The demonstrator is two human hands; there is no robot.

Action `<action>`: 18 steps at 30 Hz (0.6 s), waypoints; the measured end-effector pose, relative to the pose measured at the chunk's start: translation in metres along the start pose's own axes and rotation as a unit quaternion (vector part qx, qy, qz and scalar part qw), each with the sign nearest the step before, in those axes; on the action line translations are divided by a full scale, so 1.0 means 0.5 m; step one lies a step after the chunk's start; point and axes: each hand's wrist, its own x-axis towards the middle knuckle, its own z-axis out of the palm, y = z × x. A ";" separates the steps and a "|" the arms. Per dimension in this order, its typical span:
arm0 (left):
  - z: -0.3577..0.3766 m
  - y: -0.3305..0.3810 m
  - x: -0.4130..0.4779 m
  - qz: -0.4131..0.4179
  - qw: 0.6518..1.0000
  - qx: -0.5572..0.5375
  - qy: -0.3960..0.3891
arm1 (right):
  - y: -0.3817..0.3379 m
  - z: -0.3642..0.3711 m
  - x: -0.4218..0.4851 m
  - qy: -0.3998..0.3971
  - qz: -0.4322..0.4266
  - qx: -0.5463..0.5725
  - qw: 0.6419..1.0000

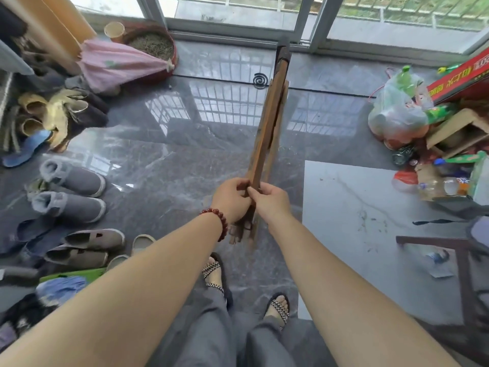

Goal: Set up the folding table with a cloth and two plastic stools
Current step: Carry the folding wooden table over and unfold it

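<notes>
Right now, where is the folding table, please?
In the head view's centre, the folding table is held folded by left hand and right hand, its far end toward the sliding door.

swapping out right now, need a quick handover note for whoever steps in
Left hand: grips the near end of the folding table.
Right hand: grips the same end from the other side.
Table: folded flat, held edge-on over the dark floor, with its far end pointing toward the glass door.
Done: table is in hand, nothing set up.
Left: unfold and stand the table, spread the cloth, place two stools. I cannot pick out the cloth or the stools with any certainty in this view.
</notes>
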 end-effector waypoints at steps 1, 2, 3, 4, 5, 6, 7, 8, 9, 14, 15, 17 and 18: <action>-0.001 -0.009 -0.010 0.006 1.000 -0.003 0.001 | 0.000 0.004 -0.009 0.006 -0.013 -0.006 1.000; -0.004 -0.015 -0.020 0.013 1.000 -0.004 -0.003 | 0.003 0.008 -0.017 0.014 -0.024 -0.012 1.000; -0.007 -0.022 -0.029 0.020 1.000 -0.003 -0.010 | 0.007 0.011 -0.023 0.024 -0.030 -0.023 0.999; -0.010 -0.031 -0.033 0.031 0.999 0.001 -0.018 | 0.012 0.016 -0.028 0.037 -0.037 -0.028 0.998; -0.013 -0.040 -0.036 0.038 0.999 0.008 -0.028 | 0.018 0.020 -0.033 0.054 -0.042 -0.024 0.997; -0.015 -0.049 -0.039 0.043 0.998 0.011 -0.042 | 0.025 0.023 -0.039 0.072 -0.047 -0.008 0.996; -0.015 -0.059 -0.041 0.046 0.997 0.008 -0.057 | 0.033 0.026 -0.044 0.091 -0.053 0.002 0.994; -0.015 -0.069 -0.043 0.052 0.996 -0.002 -0.070 | 0.041 0.031 -0.050 0.109 -0.061 0.010 0.992; -0.015 -0.077 -0.045 0.061 0.995 -0.010 -0.081 | 0.048 0.035 -0.055 0.126 -0.067 0.015 0.990; -0.023 -0.102 -0.060 0.131 0.984 0.056 -0.107 | 0.079 0.064 -0.080 0.168 -0.057 0.042 0.983; -0.023 -0.106 -0.061 0.136 0.982 0.072 -0.110 | 0.086 0.068 -0.088 0.162 -0.064 0.041 0.984; -0.023 -0.110 -0.063 0.144 0.980 0.082 -0.106 | 0.100 0.077 -0.098 0.150 -0.086 0.019 0.985; -0.022 -0.111 -0.063 0.147 0.981 0.074 -0.100 | 0.105 0.079 -0.100 0.145 -0.094 0.006 0.985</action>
